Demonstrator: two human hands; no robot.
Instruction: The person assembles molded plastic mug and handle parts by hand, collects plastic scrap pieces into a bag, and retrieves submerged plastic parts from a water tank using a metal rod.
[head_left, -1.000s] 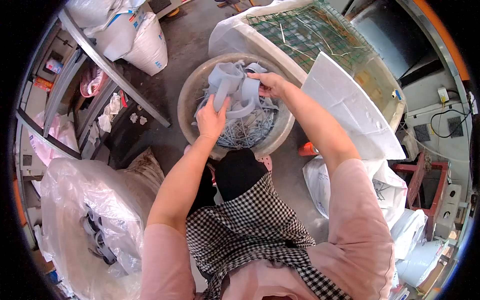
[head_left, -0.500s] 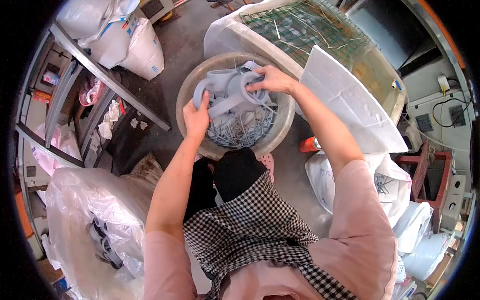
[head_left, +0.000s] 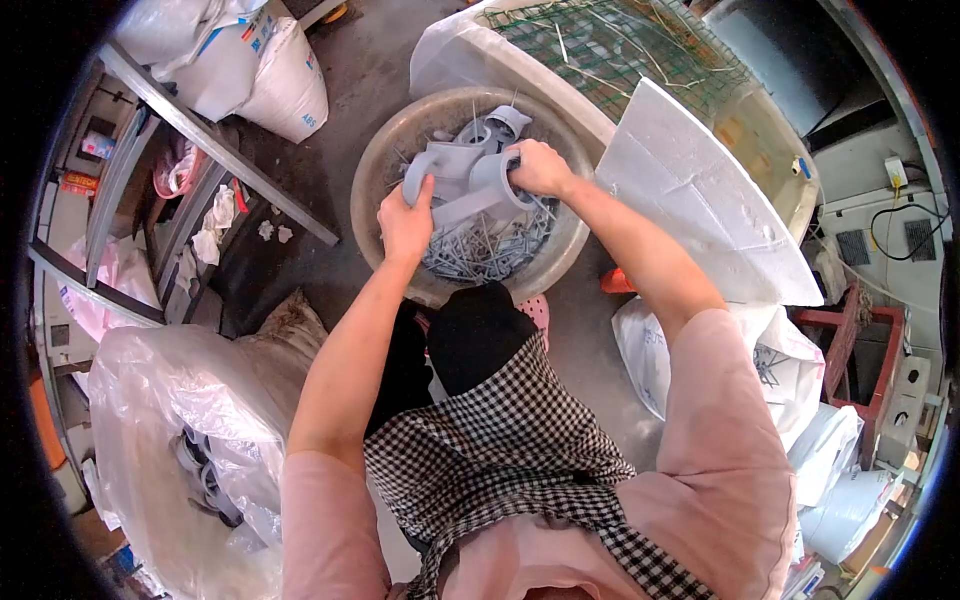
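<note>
Head view: the left hand [head_left: 405, 225] is gripping one ring end of a grey two-ring piece [head_left: 465, 207] at about 9 o'clock inside the basin [head_left: 367, 200], its thumb pressing over the ring edge. The right hand [head_left: 541, 168] is closing around the opposite ring end at 2 o'clock, fingers curling in; its fingertips are partly hidden. The grey two-ring piece is being held over the basin, its flat strip running between the hands above a heap of thin grey sticks [head_left: 490, 252]. Other ring parts [head_left: 511, 120] are lying at 12 to 1 o'clock.

Compared with one second earlier, the left hand is no longer pinching a strip near the middle but is holding the ring end. Compared with half a second earlier, the right hand is showing a more tightly curled grip, where its fingers were extending along the ring. A white sheet [head_left: 705, 200] is standing at 3 o'clock, a clear plastic bag [head_left: 150, 400] is sitting at 8 o'clock, and white sacks [head_left: 290, 85] are standing at 10 o'clock.
</note>
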